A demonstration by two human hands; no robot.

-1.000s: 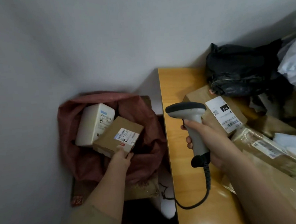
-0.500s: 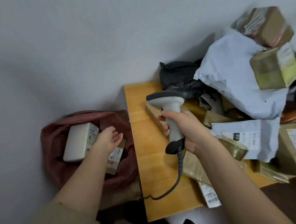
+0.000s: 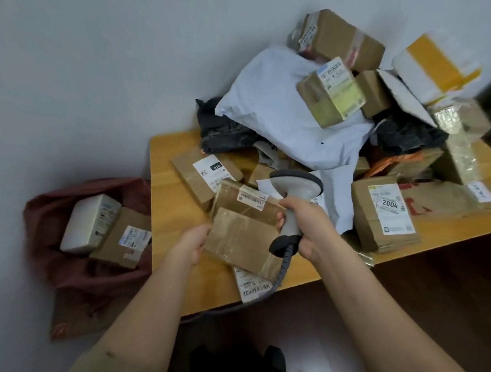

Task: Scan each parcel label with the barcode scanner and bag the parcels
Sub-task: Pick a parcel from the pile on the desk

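Observation:
My right hand [image 3: 306, 225] grips the handle of the grey barcode scanner [image 3: 295, 189], held over the front of the wooden table [image 3: 170, 246]. My left hand [image 3: 193, 245] holds the left edge of a flat brown taped parcel [image 3: 241, 240] at the table's front. Just behind it lies another brown parcel [image 3: 239, 199] with a white label facing up. On the floor to the left, a dark red sack [image 3: 81, 268] stands open, with a white box [image 3: 89, 222] and a brown box [image 3: 122, 240] lying in it.
A heap of parcels covers the back and right of the table: a large white mailer [image 3: 286, 109], black bags [image 3: 224, 130], several brown boxes, one marked 2004 [image 3: 382, 212]. The scanner cable [image 3: 275, 281] hangs over the front edge. A grey wall stands behind.
My left hand let go of the brown box in the sack and moved right onto the flat parcel on the table. The view swung right, bringing the heap into sight.

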